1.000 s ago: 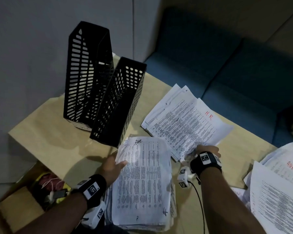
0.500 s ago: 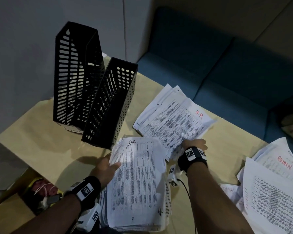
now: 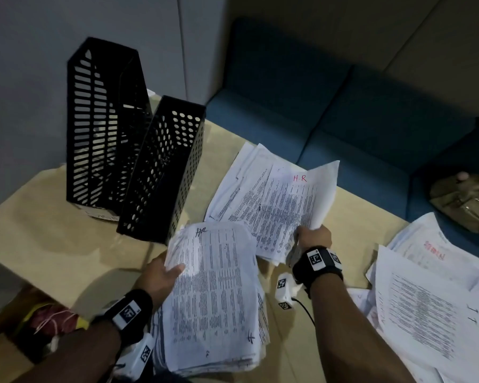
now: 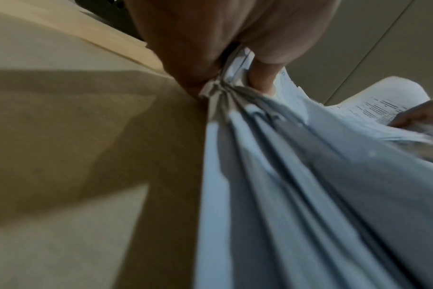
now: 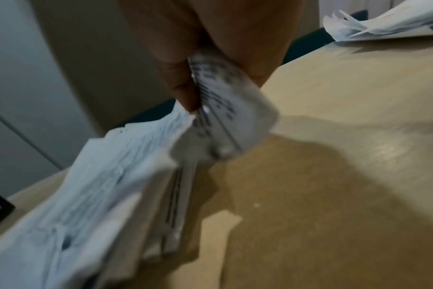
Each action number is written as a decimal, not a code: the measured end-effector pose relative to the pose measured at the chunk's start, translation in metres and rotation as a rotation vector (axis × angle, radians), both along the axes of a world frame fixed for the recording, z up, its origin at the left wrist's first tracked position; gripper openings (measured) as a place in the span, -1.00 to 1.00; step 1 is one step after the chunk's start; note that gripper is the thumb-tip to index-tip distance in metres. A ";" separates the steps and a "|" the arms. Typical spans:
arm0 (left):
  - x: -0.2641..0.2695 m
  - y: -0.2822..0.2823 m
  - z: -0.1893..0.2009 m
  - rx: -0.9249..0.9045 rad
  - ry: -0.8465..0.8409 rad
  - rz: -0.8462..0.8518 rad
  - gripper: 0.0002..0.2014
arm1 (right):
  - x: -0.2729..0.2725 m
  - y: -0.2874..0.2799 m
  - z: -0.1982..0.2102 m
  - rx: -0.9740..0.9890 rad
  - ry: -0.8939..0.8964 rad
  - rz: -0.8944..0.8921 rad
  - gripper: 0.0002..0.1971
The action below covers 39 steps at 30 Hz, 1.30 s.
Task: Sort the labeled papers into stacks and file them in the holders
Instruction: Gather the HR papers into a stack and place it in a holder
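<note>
My left hand (image 3: pixel 163 275) grips the left edge of a thick stack of printed sheets (image 3: pixel 216 297) headed "HR" in black; the wrist view shows thumb and fingers (image 4: pixel 262 78) pinching that stack (image 4: pixel 309 195). To its right my right hand (image 3: pixel 313 236) grips the near corner of a second pile (image 3: pixel 277 200) marked "H.R" in red, whose right side is raised off the table. In the right wrist view the fingers (image 5: pixel 183 90) curl round that pile (image 5: pixel 106 185). Two black perforated holders (image 3: pixel 105 128) (image 3: pixel 163 172) stand at the back left.
More sheets, one marked in red, lie at the table's right end (image 3: pixel 437 299). A blue sofa (image 3: pixel 343 106) runs behind the tan table (image 3: pixel 47 230), with an olive bag (image 3: pixel 465 200) on it. A box with clutter (image 3: pixel 50 324) sits below the left edge.
My right hand has lifted its corner of the red "H.R" pile, so the sheets now curl upward. The left hand keeps its grip on the black "HR" stack.
</note>
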<state>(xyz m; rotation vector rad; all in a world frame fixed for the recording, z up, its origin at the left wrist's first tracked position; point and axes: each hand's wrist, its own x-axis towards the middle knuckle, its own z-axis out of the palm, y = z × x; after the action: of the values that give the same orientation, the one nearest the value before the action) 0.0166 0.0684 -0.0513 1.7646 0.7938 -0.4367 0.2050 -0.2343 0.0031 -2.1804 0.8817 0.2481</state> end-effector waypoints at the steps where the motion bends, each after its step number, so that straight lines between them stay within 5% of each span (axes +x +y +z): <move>1: 0.000 -0.001 0.001 0.015 -0.004 0.002 -0.65 | -0.001 -0.004 0.006 0.007 -0.041 -0.006 -0.71; 9: 0.001 -0.013 0.026 0.050 -0.023 0.029 -0.71 | -0.014 -0.043 0.113 0.152 -0.464 0.030 -0.81; 13: 0.002 -0.009 0.022 0.008 -0.026 0.026 -0.56 | -0.036 -0.054 0.159 0.464 -0.571 0.023 -0.77; 16: 0.004 -0.008 0.014 0.011 -0.023 0.024 -0.45 | -0.058 -0.055 0.140 0.554 -0.353 0.112 -0.84; 18: 0.008 -0.016 0.025 -0.014 -0.059 0.031 -0.57 | -0.073 -0.053 0.105 0.480 -0.115 0.196 -0.58; 21: 0.013 -0.027 0.039 -0.048 -0.103 0.071 -0.60 | -0.100 -0.042 0.054 0.360 0.102 0.241 -0.59; 25: 0.018 -0.028 0.040 -0.097 -0.148 0.142 -0.44 | -0.126 -0.009 0.016 0.303 0.190 0.390 -0.63; 28: 0.018 -0.028 0.038 -0.149 -0.141 0.143 -0.25 | -0.125 0.007 -0.002 0.180 0.215 0.473 -0.25; 30: 0.016 -0.029 0.037 -0.152 -0.141 0.105 -0.21 | -0.118 0.009 -0.005 0.170 0.140 0.376 -0.10; 33: 0.013 -0.027 0.028 -0.141 -0.140 0.058 -0.15 | -0.103 0.007 0.000 0.064 0.079 0.366 -0.27; 36: 0.014 -0.034 0.035 -0.080 -0.130 0.010 -0.32 | -0.095 0.012 0.002 -0.147 0.236 0.614 -0.54; 39: 0.015 -0.035 0.036 -0.059 -0.095 -0.037 -0.31 | -0.083 0.019 0.010 -0.260 0.338 0.749 -0.54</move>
<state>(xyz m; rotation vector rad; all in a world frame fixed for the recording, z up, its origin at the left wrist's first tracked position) 0.0312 0.0332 -0.0148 1.7347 0.6758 -0.3944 0.1223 -0.2158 0.0133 -2.6870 0.2245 0.9274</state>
